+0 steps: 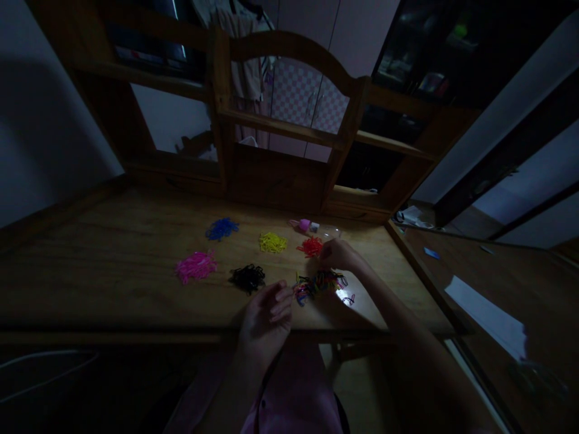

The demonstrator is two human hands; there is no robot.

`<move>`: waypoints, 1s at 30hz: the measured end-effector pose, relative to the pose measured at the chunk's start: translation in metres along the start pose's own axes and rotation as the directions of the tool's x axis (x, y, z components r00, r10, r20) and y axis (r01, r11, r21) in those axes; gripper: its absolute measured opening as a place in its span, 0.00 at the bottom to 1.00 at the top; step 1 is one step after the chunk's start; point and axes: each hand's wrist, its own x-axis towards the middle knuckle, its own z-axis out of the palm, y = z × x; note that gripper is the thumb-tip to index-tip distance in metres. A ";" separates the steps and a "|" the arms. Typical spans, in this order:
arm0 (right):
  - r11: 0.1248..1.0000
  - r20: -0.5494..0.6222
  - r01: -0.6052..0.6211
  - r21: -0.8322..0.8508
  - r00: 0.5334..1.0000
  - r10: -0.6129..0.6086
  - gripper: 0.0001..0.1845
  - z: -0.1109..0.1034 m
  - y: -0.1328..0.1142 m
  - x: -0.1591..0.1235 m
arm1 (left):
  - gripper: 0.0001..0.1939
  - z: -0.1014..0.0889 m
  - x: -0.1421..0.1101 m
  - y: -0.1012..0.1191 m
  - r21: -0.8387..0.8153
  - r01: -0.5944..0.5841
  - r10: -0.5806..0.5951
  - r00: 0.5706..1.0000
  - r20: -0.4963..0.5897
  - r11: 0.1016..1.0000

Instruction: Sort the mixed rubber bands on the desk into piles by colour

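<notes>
Small rubber-band-like loops lie on the wooden desk in piles by colour: blue (222, 228), pink (196, 266), black (248, 278), yellow (272, 242) and red (310, 246). A mixed-colour pile (320, 284) sits nearest me on the right. My right hand (337, 255) is over the far side of this mixed pile, close to the red one, fingers pinched downward; what they hold is hidden. Just left of the mixed pile, my left hand (270, 310) is raised with curled fingers, and I cannot make out what is in them.
A clear bottle (329, 231) with a pink cap lies behind the red pile. A wooden shelf frame (280, 175) rises along the desk's back edge. To the right, a second surface holds a white paper strip (486, 314) and a small blue card (431, 253). Light is dim.
</notes>
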 end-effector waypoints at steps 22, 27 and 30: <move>0.916 0.043 0.358 0.183 0.927 -0.371 0.07 0.031 -0.106 -0.100 | 0.21 0.006 0.001 -0.025 0.118 -0.124 0.136 0.986 -0.093 0.985; 0.932 -0.100 0.270 0.240 0.962 -0.253 0.13 0.013 -0.099 -0.107 | 0.18 0.005 0.003 -0.025 0.028 -0.127 0.130 0.953 -0.274 0.992; 0.938 -0.333 0.239 0.250 0.931 -0.149 0.17 0.000 -0.083 -0.109 | 0.18 0.020 0.015 0.000 0.090 -0.159 0.178 0.947 -0.268 0.983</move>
